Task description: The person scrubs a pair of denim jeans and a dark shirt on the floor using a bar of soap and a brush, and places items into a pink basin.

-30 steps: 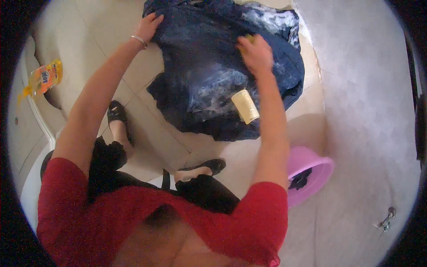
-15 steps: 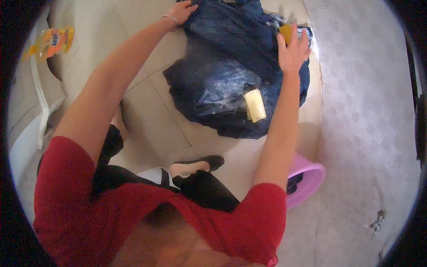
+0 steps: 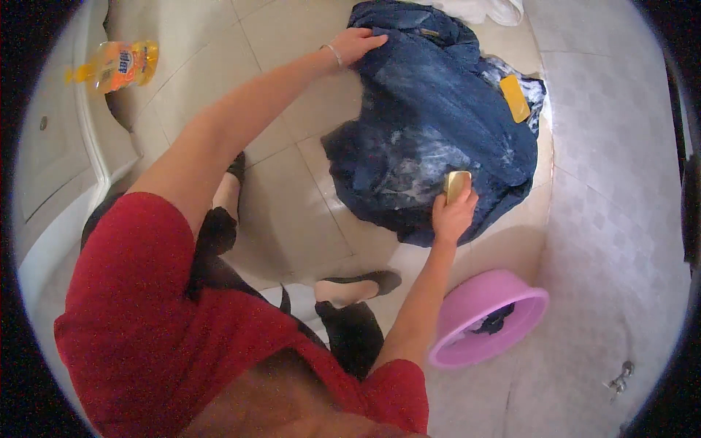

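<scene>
A wet dark blue denim garment (image 3: 416, 102) lies bunched on the tiled floor, with white suds smeared across its lower middle. At its upper left edge my left hand (image 3: 356, 45) is closed on the cloth. My right hand (image 3: 454, 217) grips a pale yellow scrub brush (image 3: 458, 186), which rests on the garment beside the sudsy patch. Its underside is hidden. An orange-yellow bar of soap (image 3: 515, 99) lies on the sudsy right edge of the cloth, apart from both hands.
A pink basin (image 3: 537, 310) with dark cloth inside stands below the garment, by my right forearm. Near the left rim lies a bottle of orange liquid (image 3: 124, 66), close to a white cabinet (image 3: 62, 157). White cloth (image 3: 485, 9) shows at the top. A metal tap (image 3: 622, 376) is at lower right.
My right hand has let go of the soap, come down toward me and taken hold of the brush. My left hand remains on the garment's edge. The whole view has shifted.
</scene>
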`<move>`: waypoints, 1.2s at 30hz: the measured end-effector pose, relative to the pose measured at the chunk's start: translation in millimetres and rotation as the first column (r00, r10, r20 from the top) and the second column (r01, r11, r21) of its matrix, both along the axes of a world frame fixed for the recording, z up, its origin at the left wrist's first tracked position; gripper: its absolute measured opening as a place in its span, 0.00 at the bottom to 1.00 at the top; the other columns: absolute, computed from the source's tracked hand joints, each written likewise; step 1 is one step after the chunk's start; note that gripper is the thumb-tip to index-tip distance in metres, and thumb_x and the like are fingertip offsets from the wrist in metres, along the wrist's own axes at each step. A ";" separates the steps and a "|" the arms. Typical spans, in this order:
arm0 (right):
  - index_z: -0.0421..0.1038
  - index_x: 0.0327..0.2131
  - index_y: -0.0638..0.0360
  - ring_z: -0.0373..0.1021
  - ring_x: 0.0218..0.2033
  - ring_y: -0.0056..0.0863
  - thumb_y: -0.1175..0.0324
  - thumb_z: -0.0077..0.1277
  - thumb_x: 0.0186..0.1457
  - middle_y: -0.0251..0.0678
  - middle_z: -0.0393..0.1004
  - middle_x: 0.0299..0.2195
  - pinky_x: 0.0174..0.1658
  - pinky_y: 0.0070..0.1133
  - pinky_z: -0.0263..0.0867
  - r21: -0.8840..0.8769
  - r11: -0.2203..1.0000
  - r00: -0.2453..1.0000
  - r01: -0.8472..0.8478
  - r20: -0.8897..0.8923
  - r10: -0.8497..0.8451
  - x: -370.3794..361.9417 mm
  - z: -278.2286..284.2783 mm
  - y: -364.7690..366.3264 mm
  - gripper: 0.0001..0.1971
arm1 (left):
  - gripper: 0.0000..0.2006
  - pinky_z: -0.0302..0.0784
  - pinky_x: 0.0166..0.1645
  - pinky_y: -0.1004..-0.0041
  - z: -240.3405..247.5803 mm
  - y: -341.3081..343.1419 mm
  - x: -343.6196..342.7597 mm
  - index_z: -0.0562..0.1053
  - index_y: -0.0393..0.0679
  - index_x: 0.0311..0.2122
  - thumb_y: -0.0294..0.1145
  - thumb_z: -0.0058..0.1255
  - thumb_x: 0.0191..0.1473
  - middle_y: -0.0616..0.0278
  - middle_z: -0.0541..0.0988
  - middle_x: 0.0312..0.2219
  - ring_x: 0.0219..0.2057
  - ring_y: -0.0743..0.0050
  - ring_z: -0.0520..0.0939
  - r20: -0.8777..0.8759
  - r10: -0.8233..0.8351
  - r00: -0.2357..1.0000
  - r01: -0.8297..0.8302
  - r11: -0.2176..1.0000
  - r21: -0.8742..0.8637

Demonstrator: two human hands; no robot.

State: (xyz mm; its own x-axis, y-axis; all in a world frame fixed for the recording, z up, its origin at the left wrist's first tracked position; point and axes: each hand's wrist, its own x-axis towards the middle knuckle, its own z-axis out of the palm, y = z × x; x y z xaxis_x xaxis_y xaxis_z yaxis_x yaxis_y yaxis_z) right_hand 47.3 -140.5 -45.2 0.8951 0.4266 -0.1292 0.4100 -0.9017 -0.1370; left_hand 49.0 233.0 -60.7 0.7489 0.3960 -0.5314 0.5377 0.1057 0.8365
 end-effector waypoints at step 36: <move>0.70 0.31 0.53 0.68 0.26 0.35 0.57 0.43 0.49 0.39 0.71 0.26 0.26 0.32 0.65 0.066 0.980 0.979 0.189 0.070 -0.193 70.5 -16.9 169.6 0.12 | 0.15 0.69 0.30 0.54 -62.8 5.4 -11.0 0.67 0.39 0.27 0.43 0.40 0.53 0.45 0.74 0.20 0.27 0.45 0.75 -0.191 -0.202 0.961 0.277 0.648 0.709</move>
State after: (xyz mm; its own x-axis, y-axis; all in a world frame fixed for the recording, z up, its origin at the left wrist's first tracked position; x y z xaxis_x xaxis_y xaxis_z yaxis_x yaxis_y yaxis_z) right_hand 117.8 29.1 -62.1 0.9670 0.2519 -0.0379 0.2424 -0.9557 -0.1667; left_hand 38.0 238.3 -123.4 0.8394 0.4957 -0.2229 0.5296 -0.6540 0.5402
